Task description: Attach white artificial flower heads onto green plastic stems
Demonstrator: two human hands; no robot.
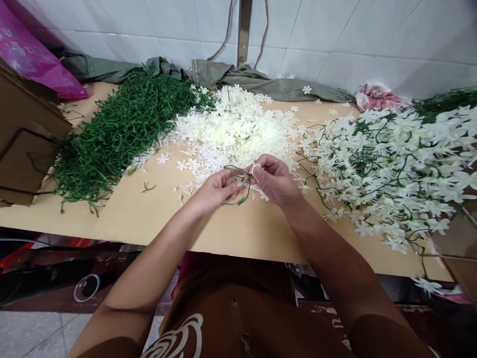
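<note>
At the table (141, 219) centre, just in front of the loose white blossom pile (234, 127), both hands are meeting over the bare wood. The left hand (216, 191) is pinching a thin green stem (238, 175) between thumb and fingertips; the right hand (274, 180) is pinching a small white blossom (254, 169) right at the stem's tip, fingers curled in. The stem's free end is hanging below the hands, close to the tabletop. My read: a blossom is being seated onto a stem branch. To do it well, be gripping the stem close to the tip so it isn't flexing, lining the blossom's hole up square and pushing straight, not twisting. Bare green stems (119, 129) are lying well to the left, finished flowered sprigs (391, 164) to the right, both within reach. Whether the blossom is fully seated I cannot tell.
</note>
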